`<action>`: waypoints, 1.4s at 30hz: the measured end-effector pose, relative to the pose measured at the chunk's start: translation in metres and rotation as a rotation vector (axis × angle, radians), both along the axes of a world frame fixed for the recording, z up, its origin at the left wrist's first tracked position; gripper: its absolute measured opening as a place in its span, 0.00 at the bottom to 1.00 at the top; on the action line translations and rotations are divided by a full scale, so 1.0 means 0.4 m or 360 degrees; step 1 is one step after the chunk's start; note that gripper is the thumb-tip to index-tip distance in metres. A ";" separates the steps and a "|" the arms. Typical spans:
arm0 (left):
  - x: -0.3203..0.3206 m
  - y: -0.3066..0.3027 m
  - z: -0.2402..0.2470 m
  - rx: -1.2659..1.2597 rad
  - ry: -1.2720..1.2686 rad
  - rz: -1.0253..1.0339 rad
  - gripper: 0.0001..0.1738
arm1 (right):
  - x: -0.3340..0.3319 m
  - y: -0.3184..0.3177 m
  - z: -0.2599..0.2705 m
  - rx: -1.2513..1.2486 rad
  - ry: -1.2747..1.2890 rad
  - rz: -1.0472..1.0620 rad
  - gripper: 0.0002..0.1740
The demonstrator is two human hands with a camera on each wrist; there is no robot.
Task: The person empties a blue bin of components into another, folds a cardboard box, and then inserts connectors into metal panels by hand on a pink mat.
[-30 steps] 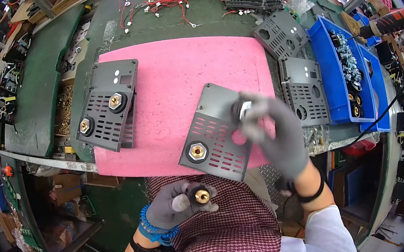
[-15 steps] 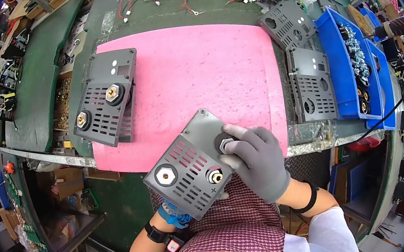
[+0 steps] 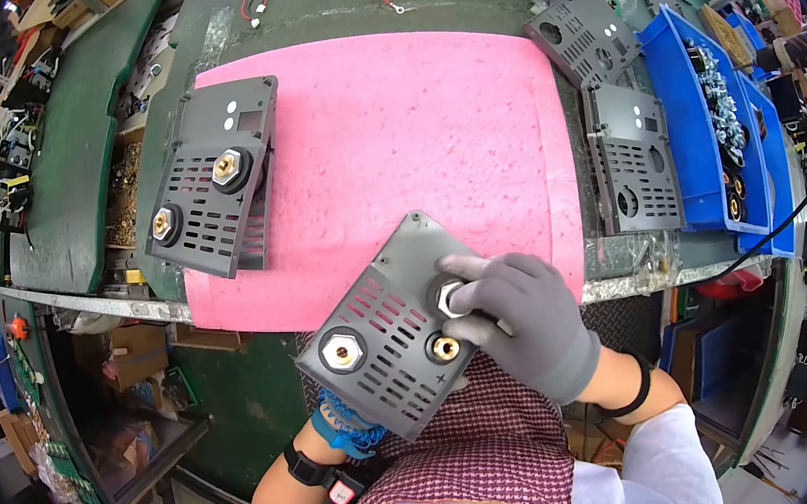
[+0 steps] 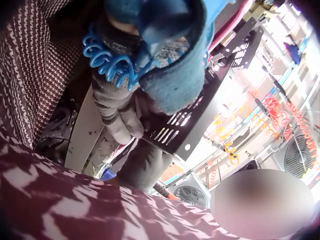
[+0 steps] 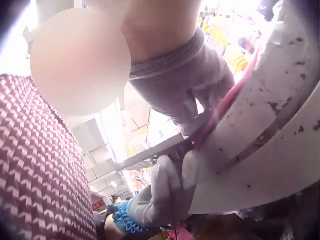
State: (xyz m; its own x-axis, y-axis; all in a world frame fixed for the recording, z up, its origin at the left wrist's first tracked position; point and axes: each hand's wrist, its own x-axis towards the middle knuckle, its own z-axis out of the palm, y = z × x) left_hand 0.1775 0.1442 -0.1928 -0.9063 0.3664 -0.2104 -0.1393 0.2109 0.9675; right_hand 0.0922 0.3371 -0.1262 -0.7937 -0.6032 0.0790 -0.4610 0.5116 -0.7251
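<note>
In the head view, the right hand point(image 3: 531, 325), in a grey knit glove, has thumb and fingers pinched on a silver hexagonal nut with a black ring point(image 3: 447, 298), just beside a round brass threaded fitting point(image 3: 446, 349) showing in a hole of a dark grey slotted metal panel point(image 3: 412, 276). That panel tilts over the near edge of a pink foam mat point(image 3: 399, 132) and a maroon-and-white checked apron point(image 3: 479, 454); a second hexagonal nut point(image 3: 342, 351) sits near its left corner. In the left wrist view, the left hand point(image 4: 115, 110), grey-gloved below a blue coiled band point(image 4: 110, 65), is beneath the panel; whether its fingers clamp anything I cannot tell. In the right wrist view, left-hand fingers point(image 5: 165, 180) point up under the panel, the right hand above.
</note>
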 end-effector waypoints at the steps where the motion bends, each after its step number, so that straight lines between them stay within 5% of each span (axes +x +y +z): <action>1: 0.002 0.002 -0.011 -0.0001 -0.0001 0.0001 0.45 | -0.010 0.005 0.006 -0.0257 -0.0443 0.0036 0.13; 3: 0.009 0.006 -0.041 0.0927 -0.0607 0.0231 0.39 | -0.028 0.007 0.018 -0.0351 -0.0667 0.0158 0.14; 4: -0.006 0.003 -0.001 0.1847 -0.1162 0.0535 0.34 | -0.031 0.007 0.009 -0.0257 -0.0411 0.0372 0.15; 5: -0.003 0.003 -0.006 0.1847 -0.1159 0.0535 0.34 | -0.034 0.008 0.005 -0.0163 -0.0147 0.0584 0.16; 7: 0.008 0.003 -0.019 0.1432 -0.0905 0.0443 0.33 | -0.033 0.012 0.005 -0.0099 -0.0124 0.0605 0.16; 12: 0.005 0.000 0.014 0.1296 -0.0794 0.0415 0.34 | -0.047 0.026 0.037 -0.0151 -0.0112 0.0670 0.19; 14: -0.011 0.003 0.009 0.0634 -0.0407 -0.0010 0.38 | -0.053 0.025 0.016 -0.0115 0.0109 0.0742 0.19; 20: -0.017 0.013 0.047 0.1356 -0.0903 0.0303 0.36 | -0.035 0.004 0.018 -0.0045 0.0406 0.0598 0.24; 23: -0.020 0.025 0.050 0.0982 -0.0483 0.0244 0.33 | -0.036 0.000 0.022 -0.0012 0.0353 0.0545 0.26; 27: -0.028 0.022 0.050 0.1310 -0.0830 0.0328 0.33 | -0.061 0.024 0.059 0.0010 -0.0044 0.0629 0.25; 29: -0.039 0.014 0.080 0.0673 -0.0601 -0.0033 0.36 | -0.078 0.025 0.036 -0.0087 0.0038 0.0693 0.24; 33: -0.029 0.044 0.055 0.0588 -0.0571 0.0272 0.34 | -0.068 0.018 0.035 -0.0047 0.0245 0.0687 0.19; 35: -0.028 0.047 0.059 0.1069 -0.0664 0.0371 0.33 | -0.056 0.011 0.049 0.0061 0.0230 0.0623 0.17; 42: -0.037 0.030 0.053 0.0677 -0.0603 0.0076 0.35 | -0.100 0.036 0.038 -0.0218 0.0062 0.0734 0.21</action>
State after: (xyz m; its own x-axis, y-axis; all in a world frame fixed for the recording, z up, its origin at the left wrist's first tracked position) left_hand 0.1625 0.1561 -0.1715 -0.8140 0.4505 -0.3666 -0.4926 -0.2012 0.8467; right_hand 0.0521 0.3516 -0.1111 -0.4408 -0.8735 0.2065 -0.6452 0.1485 -0.7494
